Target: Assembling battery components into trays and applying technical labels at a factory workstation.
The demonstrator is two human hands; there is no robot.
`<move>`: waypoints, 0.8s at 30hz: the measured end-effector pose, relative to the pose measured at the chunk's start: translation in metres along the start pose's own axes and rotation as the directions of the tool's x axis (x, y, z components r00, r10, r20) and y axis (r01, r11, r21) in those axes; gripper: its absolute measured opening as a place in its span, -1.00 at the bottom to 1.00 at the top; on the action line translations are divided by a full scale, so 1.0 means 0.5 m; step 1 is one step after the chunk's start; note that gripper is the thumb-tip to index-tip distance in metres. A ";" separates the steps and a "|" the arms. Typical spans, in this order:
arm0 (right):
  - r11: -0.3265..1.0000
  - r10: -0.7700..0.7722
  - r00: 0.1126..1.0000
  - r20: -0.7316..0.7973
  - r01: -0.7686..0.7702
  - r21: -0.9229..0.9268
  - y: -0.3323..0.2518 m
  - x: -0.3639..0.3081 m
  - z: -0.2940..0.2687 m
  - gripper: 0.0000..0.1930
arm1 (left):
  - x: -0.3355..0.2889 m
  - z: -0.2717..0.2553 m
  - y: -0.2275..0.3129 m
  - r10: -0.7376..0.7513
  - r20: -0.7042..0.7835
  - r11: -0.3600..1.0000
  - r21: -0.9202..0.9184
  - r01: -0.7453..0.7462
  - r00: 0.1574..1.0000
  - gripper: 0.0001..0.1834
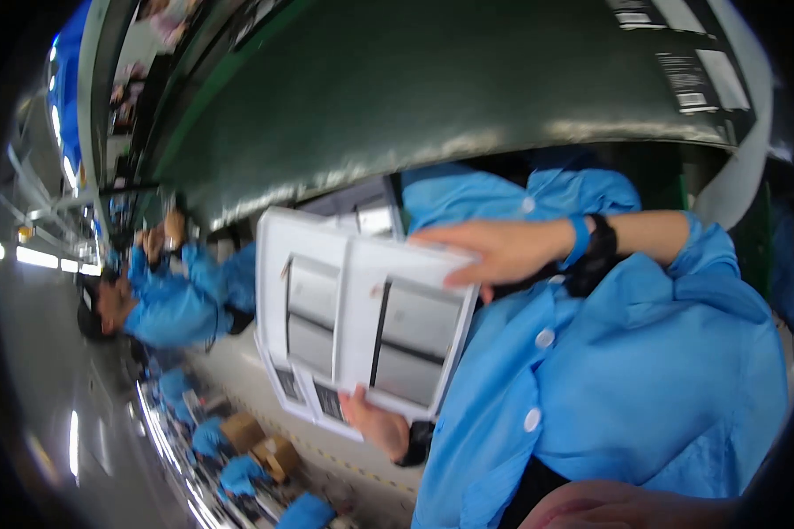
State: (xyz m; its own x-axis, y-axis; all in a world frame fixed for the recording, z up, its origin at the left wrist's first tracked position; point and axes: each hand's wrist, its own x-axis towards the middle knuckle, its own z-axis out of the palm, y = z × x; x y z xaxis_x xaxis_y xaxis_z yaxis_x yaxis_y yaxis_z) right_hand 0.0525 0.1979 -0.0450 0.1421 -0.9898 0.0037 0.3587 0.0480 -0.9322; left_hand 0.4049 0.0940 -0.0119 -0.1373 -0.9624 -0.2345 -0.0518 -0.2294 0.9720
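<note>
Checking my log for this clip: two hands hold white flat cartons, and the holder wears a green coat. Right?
No. The head view shows a blue coat, not green; an upper hand and a lower hand do hold the white cartons.

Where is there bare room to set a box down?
Free: the dark green belt, between the white boxes below it and the dark packages at its right. Crowded: middle, filled by boxes, a co-worker's hands and a blue coat; lower left, brown cartons and workers.
</note>
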 end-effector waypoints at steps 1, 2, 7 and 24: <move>1.000 -0.018 1.000 -0.002 0.018 0.008 -0.019 0.003 0.020 -0.26 | 0.000 -0.027 0.003 0.012 -0.027 1.000 0.006 -0.012 1.000 -0.44; 0.999 -0.028 0.998 0.054 0.028 0.016 -0.030 0.002 0.022 -0.22 | -0.005 -0.024 0.029 -0.006 0.017 1.000 -0.024 0.007 1.000 -0.40; 0.980 -0.193 0.972 -0.137 0.184 -0.078 -0.098 -0.066 0.007 -0.19 | 0.065 0.113 0.135 0.068 0.146 0.998 -0.006 -0.068 0.987 -0.35; 0.606 -0.662 0.213 -0.719 -0.413 -0.680 -0.344 -0.340 -0.110 -0.70 | 0.457 0.794 0.130 -0.235 0.911 0.846 0.364 -0.389 0.340 -0.65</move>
State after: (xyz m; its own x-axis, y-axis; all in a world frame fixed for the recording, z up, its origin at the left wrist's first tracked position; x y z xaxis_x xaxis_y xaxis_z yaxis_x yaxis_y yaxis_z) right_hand -0.0843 0.3504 0.0947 -0.8704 -0.3388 0.3572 -0.4684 0.3468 -0.8126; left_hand -0.0226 -0.0832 -0.0098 -0.9351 -0.1407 -0.3251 -0.3505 0.2333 0.9070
